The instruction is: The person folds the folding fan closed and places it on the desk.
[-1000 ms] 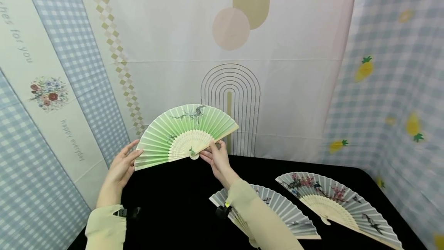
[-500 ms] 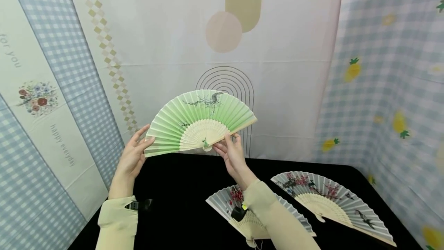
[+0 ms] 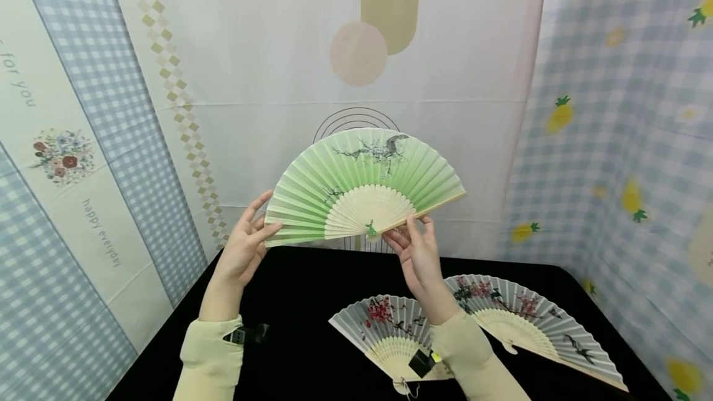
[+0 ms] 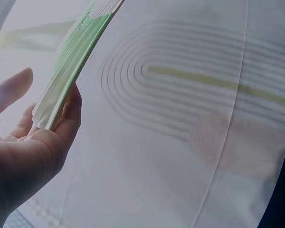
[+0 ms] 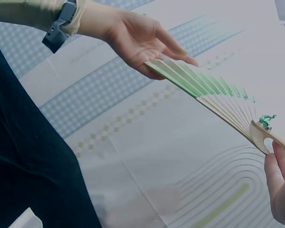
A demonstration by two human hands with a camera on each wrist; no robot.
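An open green folding fan [image 3: 345, 172], printed with a dark bird on a branch, is held up above the black table in the head view. My left hand [image 3: 243, 249] supports its left end, thumb in front and fingers behind. In the left wrist view the fan's edge [image 4: 69, 80] lies between thumb and fingers, against the fingers. My right hand [image 3: 421, 258] pinches the right-hand guard stick near the pivot, thumb in front. A green tassel [image 5: 266, 121] hangs at the pivot in the right wrist view.
Two open white fans lie on the black table [image 3: 301, 327]: a nearer fan with red blossoms [image 3: 384, 320], partly hidden by my right forearm, and a farther fan with pink blossoms [image 3: 520, 327]. A white printed curtain [image 3: 267, 48] stands behind, with checked cloths at both sides.
Both hands have carried the green fan to the right and upward, and it appears larger in the head view. The head view has shifted slightly. The two white fans remain on the table.
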